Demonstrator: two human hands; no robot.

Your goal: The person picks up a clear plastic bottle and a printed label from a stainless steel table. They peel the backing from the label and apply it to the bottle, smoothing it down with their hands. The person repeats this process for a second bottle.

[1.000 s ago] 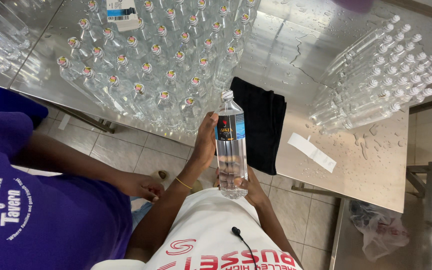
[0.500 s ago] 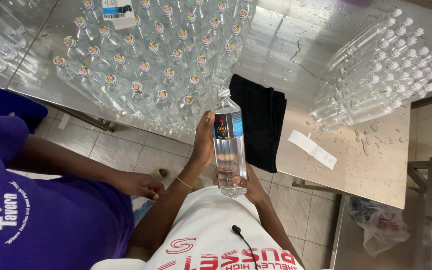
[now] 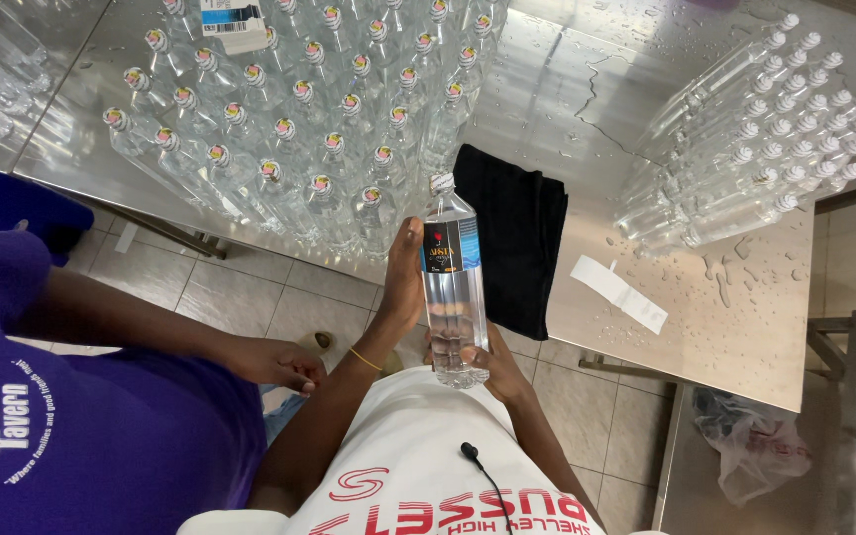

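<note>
Bottle (image 3: 453, 282), clear and full of water, stands upright at frame centre: left hand (image 3: 403, 277) flat along its side, right hand (image 3: 478, 362) clamped round its base. Upper left, capped full bottles (image 3: 289, 109) crowd the wet steel worktop (image 3: 567, 79); more bottles (image 3: 755, 129) lie stacked upper right.

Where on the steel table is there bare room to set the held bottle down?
Bare steel lies between the black cloth and the lying bottles, around the paper strip, though wet. The standing bottles crowd the left part.
</note>
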